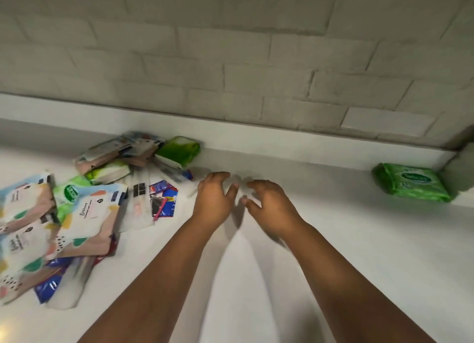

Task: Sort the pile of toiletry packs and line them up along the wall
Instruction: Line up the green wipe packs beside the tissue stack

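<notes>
Pile heaped at left of tabletop, mostly unsorted. Left hand and right hand empty, fingers loosely curled, mid-tabletop. One green pack placed by wall. Next probably: reach left, pick matching pack.

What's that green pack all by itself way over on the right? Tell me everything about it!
The green pack is a soft, puffy packet in shiny, plastic-looking wrap, bright green with a paler leafy pattern. On top sits a darker green oval label with white writing too blurry to read. It looks closed and full. It lies flat on the white counter, at the far right next to the low white ledge under the brick wall, near the corner. No hand touches it, and it sits apart from the pile.
</notes>
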### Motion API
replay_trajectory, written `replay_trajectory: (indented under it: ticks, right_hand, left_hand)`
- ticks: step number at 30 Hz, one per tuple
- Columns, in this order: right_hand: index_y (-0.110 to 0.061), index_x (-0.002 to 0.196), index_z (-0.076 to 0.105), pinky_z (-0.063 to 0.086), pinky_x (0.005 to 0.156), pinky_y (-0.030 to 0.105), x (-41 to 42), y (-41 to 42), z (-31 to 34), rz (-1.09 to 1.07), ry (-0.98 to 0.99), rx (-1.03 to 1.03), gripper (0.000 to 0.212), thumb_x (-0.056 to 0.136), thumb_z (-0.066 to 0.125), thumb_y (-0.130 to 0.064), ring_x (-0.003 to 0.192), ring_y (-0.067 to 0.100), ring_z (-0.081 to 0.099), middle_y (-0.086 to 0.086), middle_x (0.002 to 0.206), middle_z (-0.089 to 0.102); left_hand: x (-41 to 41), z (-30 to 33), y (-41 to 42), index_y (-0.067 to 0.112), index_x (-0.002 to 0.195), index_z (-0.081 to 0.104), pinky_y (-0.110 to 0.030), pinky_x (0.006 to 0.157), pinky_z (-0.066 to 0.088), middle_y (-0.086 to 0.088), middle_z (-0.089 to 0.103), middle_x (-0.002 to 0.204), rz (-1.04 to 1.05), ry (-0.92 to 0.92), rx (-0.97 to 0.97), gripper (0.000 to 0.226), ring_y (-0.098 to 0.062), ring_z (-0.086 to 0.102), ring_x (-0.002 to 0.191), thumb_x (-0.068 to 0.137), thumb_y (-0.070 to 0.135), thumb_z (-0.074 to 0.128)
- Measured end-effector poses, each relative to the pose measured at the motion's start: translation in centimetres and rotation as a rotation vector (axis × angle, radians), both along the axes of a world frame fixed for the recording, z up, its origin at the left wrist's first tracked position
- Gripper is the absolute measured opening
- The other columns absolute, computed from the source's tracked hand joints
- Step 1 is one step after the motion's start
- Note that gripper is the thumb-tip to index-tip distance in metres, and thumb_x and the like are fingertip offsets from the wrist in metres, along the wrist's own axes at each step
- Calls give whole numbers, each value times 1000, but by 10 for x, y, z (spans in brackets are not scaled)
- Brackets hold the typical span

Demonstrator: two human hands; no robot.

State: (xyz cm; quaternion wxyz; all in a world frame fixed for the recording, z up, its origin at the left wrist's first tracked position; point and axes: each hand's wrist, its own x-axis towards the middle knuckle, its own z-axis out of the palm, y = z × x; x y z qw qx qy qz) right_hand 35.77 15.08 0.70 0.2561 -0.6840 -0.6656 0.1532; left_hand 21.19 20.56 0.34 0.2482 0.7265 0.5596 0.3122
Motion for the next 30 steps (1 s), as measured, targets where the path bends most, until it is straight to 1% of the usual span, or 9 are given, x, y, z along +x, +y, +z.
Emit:
replay_trajectory:
  ticks: [4, 8, 11, 14, 18, 21, 24, 27, 30]
  right_hand:
    - [-23, 130, 55, 47, 99, 38, -40, 26, -8, 25, 24, -3, 46, 87, 60, -41, 120, 19, 55, 0, 133, 56]
    - [-21, 129, 56, 47, 98, 39, -71, 50, -15, 50, 41, -11, 46, 87, 61, -39, 117, 22, 57, 2, 132, 57]
    - [-19, 128, 58, 47, 97, 39, -82, 64, -16, 47, 47, -4, 45, 87, 61, -38, 116, 23, 57, 3, 129, 59]
    - [-17, 128, 58, 43, 102, 35, -87, 74, -17, 34, 8, 21, 44, 89, 60, -36, 121, 23, 52, 4, 131, 58]
    - [-17, 129, 58, 40, 103, 31, -89, 87, -19, 1, 17, 43, 43, 90, 61, -34, 123, 23, 50, 4, 132, 57]
    - [-16, 126, 60, 39, 102, 29, -89, 95, -21, -8, 16, 67, 40, 89, 62, -30, 121, 25, 52, 5, 130, 59]
    - [-16, 125, 61, 33, 99, 21, -88, 103, -24, -16, -1, 83, 37, 89, 61, -27, 121, 25, 52, 5, 130, 60]
    - [-15, 123, 62, 30, 96, 17, -88, 108, -27, -34, 6, 109, 35, 90, 61, -26, 119, 24, 53, 5, 128, 60]
    - [-12, 120, 64, 28, 93, 14, -89, 111, -28, -34, 20, 154, 32, 88, 62, -18, 114, 26, 55, 8, 123, 63]
  left_hand:
    - [-42, 3, 29, 8, 121, 59, -37, 102, 38, -11, 58, 125, 12, 35, 43, 36, -28, 51, 117, 89, 26, 60]
    - [-73, 1, 54, 10, 121, 58, -36, 94, 42, -12, 59, 117, 33, 95, 61, 36, -29, 55, 105, 90, 27, 58]
    - [-88, -2, 76, 11, 120, 58, -37, 90, 40, -13, 58, 118, 67, 231, 120, 36, -32, 53, 108, 91, 31, 55]
    - [-96, -4, 99, 8, 118, 57, -40, 95, 34, -17, 56, 122, 108, 374, 190, 36, -36, 49, 113, 92, 31, 53]
    - [-98, -5, 126, 5, 113, 57, -42, 96, 38, -19, 56, 121, 157, 475, 202, 38, -36, 50, 115, 91, 35, 53]
    - [-96, -5, 136, 2, 106, 60, -43, 89, 45, -23, 59, 110, 169, 511, 245, 39, -38, 55, 104, 85, 35, 65]
    - [-97, -11, 142, 7, 117, 53, -43, 97, 37, -19, 51, 124, 142, 503, 109, 42, -36, 43, 119, 90, 39, 54]
    - [-98, -17, 145, 11, 117, 53, -41, 96, 36, -16, 50, 125, 111, 494, 101, 40, -36, 41, 121, 88, 40, 53]
    - [-94, -16, 143, 14, 121, 53, -38, 94, 36, -14, 48, 127, -6, 441, 54, 41, -35, 41, 120, 88, 37, 55]
